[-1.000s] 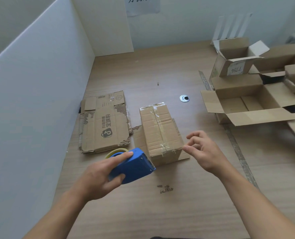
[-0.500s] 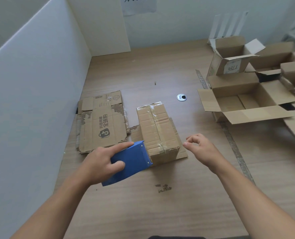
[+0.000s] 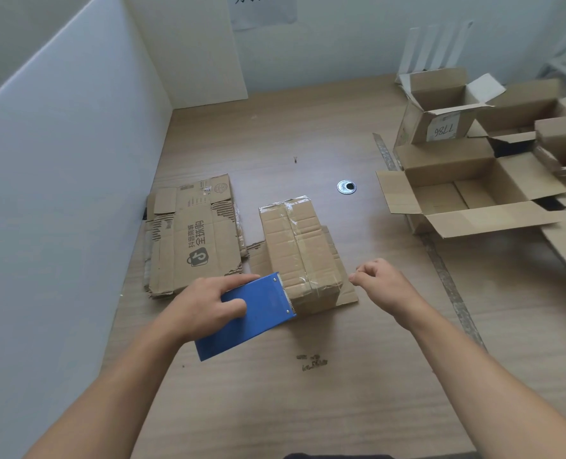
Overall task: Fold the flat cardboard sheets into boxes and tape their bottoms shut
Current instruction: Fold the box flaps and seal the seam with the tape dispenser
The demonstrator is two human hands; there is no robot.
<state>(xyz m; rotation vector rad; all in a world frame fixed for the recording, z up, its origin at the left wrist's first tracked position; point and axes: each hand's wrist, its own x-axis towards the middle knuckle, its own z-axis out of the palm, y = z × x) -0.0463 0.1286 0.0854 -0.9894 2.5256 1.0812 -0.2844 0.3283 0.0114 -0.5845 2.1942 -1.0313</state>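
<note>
Item, moved since a second earlier: I saw the blue tape dispenser (image 3: 252, 313) tip flat, with its toothed edge brought against the near end of the taped box (image 3: 298, 246). The right hand (image 3: 384, 283) drew off that box's corner.
Left hand (image 3: 205, 306): fingers gripped the dispenser, index stretched along its far edge.
Right hand: fingers curled in, thumb at index tip, nothing seen between.
Flat sheets (image 3: 192, 240), just beyond the left fingers: printed 抖音商城 全球购, bag logo.
Open box (image 3: 467, 193), well beyond the right fingers: only bottom flaps inside.
Smaller open box (image 3: 440, 107) behind: label "7786", contents hidden.
</note>
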